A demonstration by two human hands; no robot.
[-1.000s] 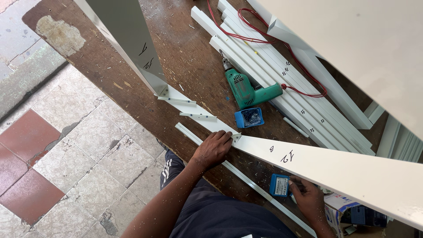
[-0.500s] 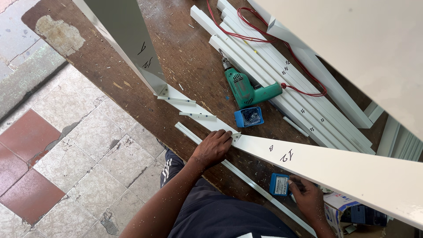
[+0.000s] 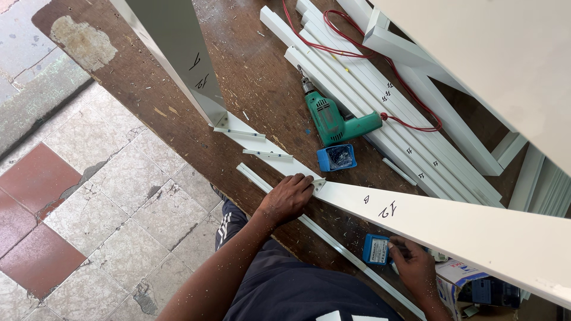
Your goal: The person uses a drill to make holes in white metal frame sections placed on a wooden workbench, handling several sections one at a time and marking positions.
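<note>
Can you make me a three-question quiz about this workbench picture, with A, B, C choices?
1. Where does the left hand rest?
A. on the corner of the long white panel
B. on the drill
C. on the floor

2. What colour is the electric drill on the brown wooden bench?
A. yellow
B. green
C. black

3. The right hand is:
A. empty and raised
B. touching a small blue box
C. gripping the red cable

Answers: 1 A, its fingers press the panel's corner. 2 B, the body is green. 3 B, its fingers meet the box.
</note>
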